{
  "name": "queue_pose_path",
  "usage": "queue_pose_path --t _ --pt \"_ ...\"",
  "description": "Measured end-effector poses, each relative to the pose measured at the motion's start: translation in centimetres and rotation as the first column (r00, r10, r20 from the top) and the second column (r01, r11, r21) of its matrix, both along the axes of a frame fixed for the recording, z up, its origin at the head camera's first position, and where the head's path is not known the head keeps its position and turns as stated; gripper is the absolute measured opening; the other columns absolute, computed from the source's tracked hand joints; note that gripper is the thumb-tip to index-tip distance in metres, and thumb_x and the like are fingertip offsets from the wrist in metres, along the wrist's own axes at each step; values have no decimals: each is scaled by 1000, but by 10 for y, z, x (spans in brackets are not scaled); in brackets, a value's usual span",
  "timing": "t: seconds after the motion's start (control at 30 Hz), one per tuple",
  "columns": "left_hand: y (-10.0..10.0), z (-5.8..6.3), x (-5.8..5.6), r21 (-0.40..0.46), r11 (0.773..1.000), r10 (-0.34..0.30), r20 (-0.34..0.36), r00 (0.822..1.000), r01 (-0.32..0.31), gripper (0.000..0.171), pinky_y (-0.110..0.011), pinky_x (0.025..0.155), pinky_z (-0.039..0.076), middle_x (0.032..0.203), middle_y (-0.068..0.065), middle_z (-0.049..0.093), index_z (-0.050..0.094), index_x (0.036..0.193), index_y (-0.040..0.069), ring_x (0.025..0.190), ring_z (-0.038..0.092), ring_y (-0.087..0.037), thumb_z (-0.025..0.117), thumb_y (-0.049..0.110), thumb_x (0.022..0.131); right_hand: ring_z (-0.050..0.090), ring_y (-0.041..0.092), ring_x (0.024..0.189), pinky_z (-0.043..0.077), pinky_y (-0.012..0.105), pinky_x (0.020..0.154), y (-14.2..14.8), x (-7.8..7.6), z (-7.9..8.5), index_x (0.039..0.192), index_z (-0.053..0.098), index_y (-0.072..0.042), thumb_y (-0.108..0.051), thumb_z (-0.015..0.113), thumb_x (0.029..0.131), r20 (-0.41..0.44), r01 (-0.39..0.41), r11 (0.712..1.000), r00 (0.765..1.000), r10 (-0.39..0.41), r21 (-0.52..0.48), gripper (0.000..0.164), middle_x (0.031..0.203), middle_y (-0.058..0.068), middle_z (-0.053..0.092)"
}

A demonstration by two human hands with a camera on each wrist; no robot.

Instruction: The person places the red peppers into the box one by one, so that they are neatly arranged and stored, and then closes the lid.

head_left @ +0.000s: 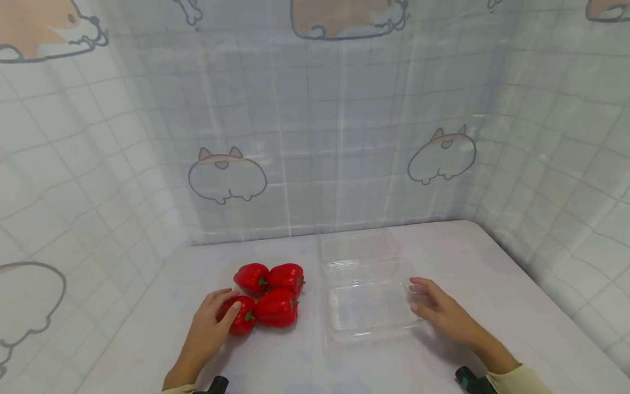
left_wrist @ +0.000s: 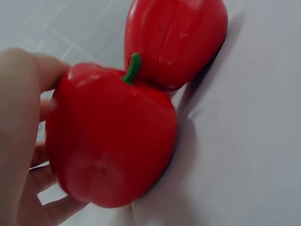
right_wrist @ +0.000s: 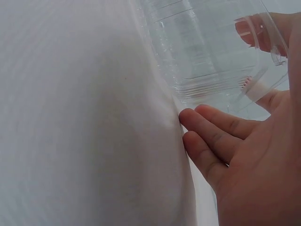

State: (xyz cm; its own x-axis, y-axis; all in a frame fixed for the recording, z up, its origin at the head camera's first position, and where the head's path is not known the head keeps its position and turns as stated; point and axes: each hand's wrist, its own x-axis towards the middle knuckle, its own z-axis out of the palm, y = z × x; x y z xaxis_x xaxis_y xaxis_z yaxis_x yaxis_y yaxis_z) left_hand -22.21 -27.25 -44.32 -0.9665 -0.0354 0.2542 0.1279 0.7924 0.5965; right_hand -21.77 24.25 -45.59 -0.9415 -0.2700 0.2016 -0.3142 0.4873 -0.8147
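My left hand (head_left: 209,326) grips a red bell pepper (left_wrist: 110,136) with a green stem, the thumb on the near side and the other fingers round its far side. Against it lies a second red bell pepper (head_left: 277,308); two more, a back left pepper (head_left: 251,278) and a back right pepper (head_left: 286,277), sit just behind. A clear plastic clamshell container (head_left: 371,306) lies with its lid (head_left: 359,245) folded back flat. At the container's right edge my right hand (head_left: 445,312) touches the side with fairly straight, spread fingers. In the right wrist view, fingertips show through the plastic.
Everything lies on a white table (head_left: 295,364). Behind it and along both sides hangs a checked curtain (head_left: 315,137) printed with cartoon dogs. A strip of tabletop separates the peppers from the container.
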Motion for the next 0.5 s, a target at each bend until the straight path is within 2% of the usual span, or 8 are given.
queue_pose_path --t 0.27,0.5 --pt "-10 -1 3 52 998 -42 127 991 36 62 -56 93 52 145 -15 46 53 144 14 131 44 -38 56 55 98 51 43 129 45 52 102 -3 2 -2 147 35 -3 -22 64 99 18 -12 1000 1000 12 -8 59 143 26 48" --pt "-17 0 2 69 994 -96 161 982 85 64 -55 90 54 145 -14 45 50 146 19 130 45 -37 60 57 95 45 46 133 40 60 103 -5 2 -3 148 30 -4 -23 65 98 31 -31 999 999 32 -15 63 150 27 41"
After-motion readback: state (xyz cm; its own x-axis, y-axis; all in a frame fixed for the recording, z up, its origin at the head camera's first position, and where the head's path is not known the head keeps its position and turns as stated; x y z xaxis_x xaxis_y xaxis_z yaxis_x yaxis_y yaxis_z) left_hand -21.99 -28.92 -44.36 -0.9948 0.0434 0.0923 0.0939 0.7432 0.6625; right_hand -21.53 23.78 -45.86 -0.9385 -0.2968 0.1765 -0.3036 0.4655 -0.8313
